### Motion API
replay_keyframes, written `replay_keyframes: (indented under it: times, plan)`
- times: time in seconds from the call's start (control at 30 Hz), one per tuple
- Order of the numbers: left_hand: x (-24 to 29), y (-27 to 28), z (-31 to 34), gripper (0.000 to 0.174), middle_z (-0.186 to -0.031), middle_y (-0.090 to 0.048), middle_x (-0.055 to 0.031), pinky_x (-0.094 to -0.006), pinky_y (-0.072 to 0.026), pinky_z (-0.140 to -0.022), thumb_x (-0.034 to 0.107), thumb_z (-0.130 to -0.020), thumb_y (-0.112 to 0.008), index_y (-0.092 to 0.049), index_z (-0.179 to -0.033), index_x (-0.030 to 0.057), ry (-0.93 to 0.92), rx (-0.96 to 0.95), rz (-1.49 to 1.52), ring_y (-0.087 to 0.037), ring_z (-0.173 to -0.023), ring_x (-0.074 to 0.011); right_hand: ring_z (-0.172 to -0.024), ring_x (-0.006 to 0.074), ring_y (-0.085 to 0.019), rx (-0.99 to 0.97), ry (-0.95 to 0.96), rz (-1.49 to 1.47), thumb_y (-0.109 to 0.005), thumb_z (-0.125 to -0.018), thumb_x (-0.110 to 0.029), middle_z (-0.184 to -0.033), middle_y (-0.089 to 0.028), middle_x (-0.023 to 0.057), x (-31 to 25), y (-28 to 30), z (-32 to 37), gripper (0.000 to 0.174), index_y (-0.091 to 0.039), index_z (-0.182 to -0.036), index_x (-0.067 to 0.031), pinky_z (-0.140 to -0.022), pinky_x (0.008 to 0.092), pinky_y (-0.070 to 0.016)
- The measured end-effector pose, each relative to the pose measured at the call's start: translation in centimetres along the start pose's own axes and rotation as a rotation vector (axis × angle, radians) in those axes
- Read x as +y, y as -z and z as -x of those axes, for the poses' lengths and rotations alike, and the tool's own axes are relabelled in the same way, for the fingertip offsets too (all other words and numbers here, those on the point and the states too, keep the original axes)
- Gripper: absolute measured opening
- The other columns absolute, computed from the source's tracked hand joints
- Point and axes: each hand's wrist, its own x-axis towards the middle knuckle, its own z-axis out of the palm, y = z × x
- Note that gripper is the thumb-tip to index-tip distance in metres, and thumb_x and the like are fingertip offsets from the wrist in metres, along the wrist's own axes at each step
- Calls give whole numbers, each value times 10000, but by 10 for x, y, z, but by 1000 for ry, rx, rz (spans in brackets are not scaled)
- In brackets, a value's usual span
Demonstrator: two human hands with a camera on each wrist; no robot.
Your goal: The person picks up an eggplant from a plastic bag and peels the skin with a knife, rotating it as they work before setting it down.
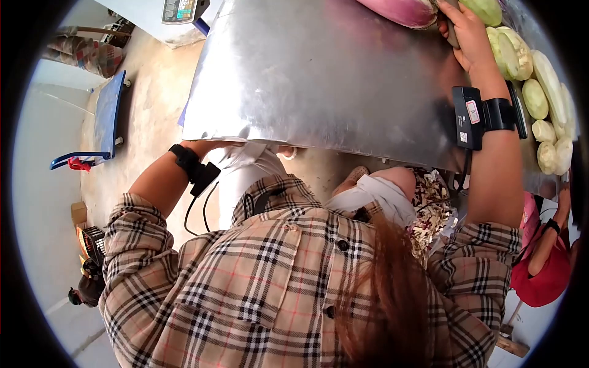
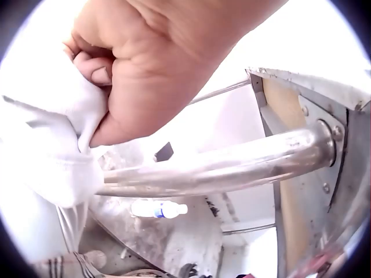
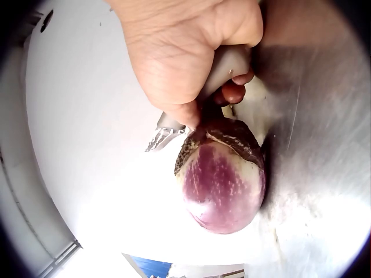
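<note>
My right hand (image 1: 473, 38) is at the far right of the metal table, curled round the grey handle of a peeler (image 3: 226, 68). The peeler's metal head sticks out past the thumb in the right wrist view. Those fingers are also right at the stem of a purple and white eggplant (image 3: 225, 188), which lies on the tabletop with its brown cap toward the hand. Below the table's near edge, my left hand (image 2: 148, 72) pinches white cloth (image 2: 61, 159) over the lap. Part of that hand is hidden by the table edge in the head view.
Several pale peeled vegetables (image 1: 535, 98) line the right side of the metal table (image 1: 319, 80). Peelings (image 1: 432, 208) lie heaped below, beside the knee. A scale (image 1: 179, 11) stands at the far left, a blue trolley (image 1: 109, 116) on the floor. Another person in red (image 1: 543, 276) is at right.
</note>
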Motion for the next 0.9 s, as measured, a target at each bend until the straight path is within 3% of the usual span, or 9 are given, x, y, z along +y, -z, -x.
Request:
replay_keyframes:
  times: [0.2,0.43,0.57,0.63,0.7,0.73,0.77,0.87,0.9]
  plan:
    - [1,-23,-27,183,-872,-671,-127,-414,-518,-752,200,-798,-591,-687,-898,82,78,65,-32,-653,-814,-324,-639,118,-622,5,11,-33,-542,-928,-81,-844,-657,52,-7,-7,4,184,-599,-1073,16,-561,230,-510]
    - [27,-96,-92,180,-870,-670,-127,-415,-518,-751,194,-805,-586,-687,-906,84,101,260,-394,-654,-813,-322,-651,112,-629,-24,21,26,-549,-928,-86,-843,-661,50,1,4,-4,184,-604,-1071,15,-565,227,-510]
    - [76,-91,-22,176,-863,-673,-129,-421,-517,-745,212,-835,-577,-696,-896,97,32,-18,-581,-656,-814,-317,-630,104,-619,-12,21,-39,-552,-928,-88,-826,-658,42,-6,-9,3,179,-609,-1065,11,-550,218,-496]
    - [57,-98,7,188,-852,-674,-130,-428,-515,-746,246,-854,-577,-697,-882,104,-44,-73,-481,-654,-812,-320,-630,106,-621,12,-2,-32,-549,-929,-85,-828,-657,42,-8,-10,6,178,-607,-1066,13,-554,219,-500]
    - [27,-110,35,149,-791,-673,-127,-422,-518,-674,234,-820,-644,-700,-853,100,-83,107,-291,-649,-715,-326,-634,110,-625,19,-10,-9,-547,-929,-82,-834,-657,43,-7,-8,4,179,-604,-1069,15,-559,221,-507]
    - [18,-109,46,156,-783,-670,-127,-404,-512,-682,220,-834,-651,-698,-898,86,-104,198,-117,-653,-723,-282,-637,112,-628,11,-8,10,-547,-929,-81,-838,-658,44,-3,-1,1,180,-602,-1071,16,-563,223,-511]
    - [9,-107,54,171,-871,-683,-104,-363,-503,-715,226,-859,-637,-679,-913,69,-14,187,170,-647,-770,-255,-640,115,-631,4,-6,30,-547,-929,-79,-843,-658,46,-1,2,-1,181,-600,-1073,16,-566,226,-516]
    - [-28,-113,56,152,-756,-615,-68,-263,-481,-584,144,-906,-602,-569,-989,22,116,283,843,-580,-626,-132,-626,112,-626,42,-13,-27,-549,-929,-84,-828,-659,42,-4,-4,2,175,-604,-1065,10,-550,225,-507]
    - [-31,-113,56,152,-728,-599,-80,-266,-491,-553,137,-909,-582,-523,-1010,39,220,367,1059,-562,-571,-144,-625,111,-626,33,-9,-21,-550,-928,-85,-824,-659,42,-3,-4,3,172,-604,-1063,8,-549,225,-507]
